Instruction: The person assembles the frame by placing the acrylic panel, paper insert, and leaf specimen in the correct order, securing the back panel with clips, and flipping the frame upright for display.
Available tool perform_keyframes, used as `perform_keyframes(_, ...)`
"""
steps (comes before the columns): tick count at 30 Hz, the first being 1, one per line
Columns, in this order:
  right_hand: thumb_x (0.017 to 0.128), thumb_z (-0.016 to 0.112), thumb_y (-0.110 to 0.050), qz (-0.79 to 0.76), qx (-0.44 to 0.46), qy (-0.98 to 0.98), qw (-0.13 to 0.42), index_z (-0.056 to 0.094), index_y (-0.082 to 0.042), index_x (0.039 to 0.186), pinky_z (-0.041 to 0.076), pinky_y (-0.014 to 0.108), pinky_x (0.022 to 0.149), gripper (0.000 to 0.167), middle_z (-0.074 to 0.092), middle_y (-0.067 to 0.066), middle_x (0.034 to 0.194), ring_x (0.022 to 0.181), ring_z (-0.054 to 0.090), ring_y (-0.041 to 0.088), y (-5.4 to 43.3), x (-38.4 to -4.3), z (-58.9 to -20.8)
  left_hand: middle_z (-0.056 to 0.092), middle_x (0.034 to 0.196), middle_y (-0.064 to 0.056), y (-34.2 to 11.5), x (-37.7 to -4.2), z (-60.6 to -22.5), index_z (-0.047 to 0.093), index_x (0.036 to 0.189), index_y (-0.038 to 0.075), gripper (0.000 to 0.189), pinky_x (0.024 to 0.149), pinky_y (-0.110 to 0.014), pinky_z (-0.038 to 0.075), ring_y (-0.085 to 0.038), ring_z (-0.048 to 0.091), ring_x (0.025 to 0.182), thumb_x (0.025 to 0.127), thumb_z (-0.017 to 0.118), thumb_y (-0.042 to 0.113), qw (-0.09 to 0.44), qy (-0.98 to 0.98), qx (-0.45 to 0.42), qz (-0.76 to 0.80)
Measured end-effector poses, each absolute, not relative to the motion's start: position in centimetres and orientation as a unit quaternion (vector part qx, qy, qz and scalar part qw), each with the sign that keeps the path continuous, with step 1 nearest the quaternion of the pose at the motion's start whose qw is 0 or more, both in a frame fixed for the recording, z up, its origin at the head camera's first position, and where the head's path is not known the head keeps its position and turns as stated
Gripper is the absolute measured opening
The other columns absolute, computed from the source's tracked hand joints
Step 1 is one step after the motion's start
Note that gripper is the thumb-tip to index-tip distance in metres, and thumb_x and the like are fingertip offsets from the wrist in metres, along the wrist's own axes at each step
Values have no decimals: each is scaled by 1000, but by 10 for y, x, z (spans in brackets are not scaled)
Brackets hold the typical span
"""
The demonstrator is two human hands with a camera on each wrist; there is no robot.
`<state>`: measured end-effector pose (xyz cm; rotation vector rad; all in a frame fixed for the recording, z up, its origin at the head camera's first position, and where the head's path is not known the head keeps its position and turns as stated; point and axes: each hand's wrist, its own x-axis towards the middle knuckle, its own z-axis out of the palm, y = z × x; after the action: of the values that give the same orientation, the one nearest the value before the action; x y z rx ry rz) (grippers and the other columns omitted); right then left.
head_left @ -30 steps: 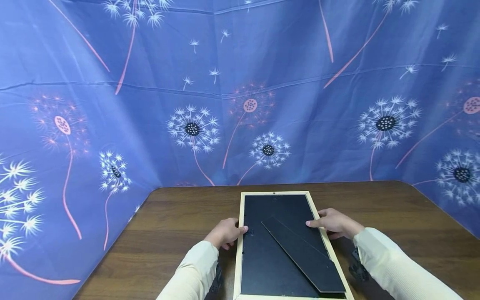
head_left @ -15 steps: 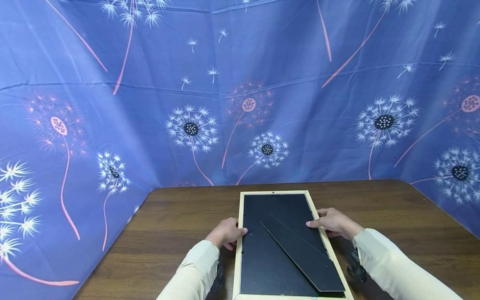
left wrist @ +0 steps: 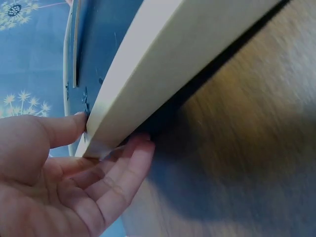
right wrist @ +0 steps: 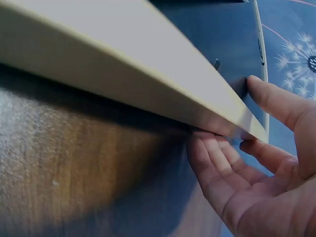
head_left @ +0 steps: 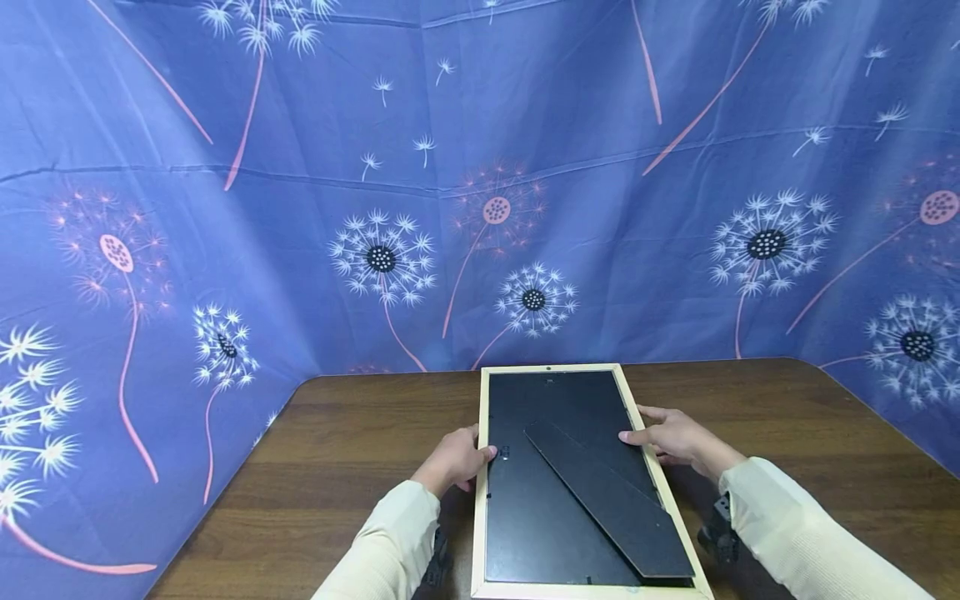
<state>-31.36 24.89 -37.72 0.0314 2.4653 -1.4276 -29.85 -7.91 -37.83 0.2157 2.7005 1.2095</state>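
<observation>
A picture frame [head_left: 540,517] with a pale wooden border and black backing board is back side up in the head view. Its black easel stand [head_left: 615,508] slants across the backing toward the lower right. My left hand [head_left: 453,458] grips the left border, thumb on top. On the opposite border, my right hand [head_left: 678,437] does the same a little further up. Both wrist views show the fingers curled under the pale side of the frame [left wrist: 143,64], thumbs over the backing. A dark gap and shadow lie between the frame's underside and the tabletop.
The brown wooden table [head_left: 360,467] extends to both sides of the frame. A blue cloth [head_left: 637,275] with a dandelion print hangs behind the table and along its sides.
In the last half second the frame has shifted up and slightly right in the head view, its far edge now reaching the table's back edge. Both hands have moved with it, keeping their grip.
</observation>
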Motion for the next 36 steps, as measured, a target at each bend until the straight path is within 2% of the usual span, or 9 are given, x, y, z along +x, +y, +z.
perform_keyframes(6,95,72,-19,-518,10,844,139,14,12,156,55,51,89,89,64,32,124,104,70,35,257,-312,-369,64,88,-21,-76,-299,-374,48,146,-3,50,53,-41,60,-34,72,70,100,64,7,62,897,80,429)
perform_keyframes(12,94,72,-13,-548,-3,826,130,12,10,157,55,53,92,91,55,37,134,114,65,43,260,-312,-362,65,90,-23,-76,-299,-368,40,152,-3,60,53,-42,60,-34,71,66,99,65,6,49,893,78,441)
perform_keyframes(17,95,70,-8,-561,-25,820,115,9,12,156,54,54,95,89,47,42,139,119,61,49,263,-310,-355,64,113,-31,-77,-300,-360,36,155,-1,62,63,-47,61,-33,69,83,99,64,4,59,878,80,468)
perform_keyframes(22,95,69,-6,-557,-49,824,96,6,12,156,56,51,92,90,41,45,143,118,62,45,266,-309,-346,58,133,-32,-77,-301,-352,29,158,0,67,75,-48,60,-27,66,86,100,62,2,67,869,85,483)
perform_keyframes(26,95,70,-10,-535,-57,840,78,7,8,158,56,52,91,91,40,43,144,119,61,45,268,-309,-340,62,129,-31,-79,-303,-348,25,160,0,69,79,-48,59,-25,67,87,100,60,-1,69,860,104,494)
perform_keyframes(30,96,70,-11,-524,-69,847,62,6,8,158,55,55,91,91,45,41,142,119,62,46,269,-309,-335,68,112,-28,-81,-304,-345,26,159,-1,70,74,-46,60,-24,67,82,99,60,-3,54,864,135,482)
perform_keyframes(33,96,70,-10,-530,-80,843,51,6,9,158,56,55,91,91,50,40,138,114,65,42,269,-309,-333,71,104,-26,-82,-305,-343,27,158,-4,70,70,-40,59,-24,68,79,97,62,-3,26,875,156,458)
perform_keyframes(36,96,71,-10,-531,-88,842,39,7,9,158,57,53,88,92,56,36,133,108,68,35,269,-309,-330,71,104,-27,-81,-305,-340,28,157,-6,69,73,-37,59,-26,70,82,97,63,-3,2,879,165,447)
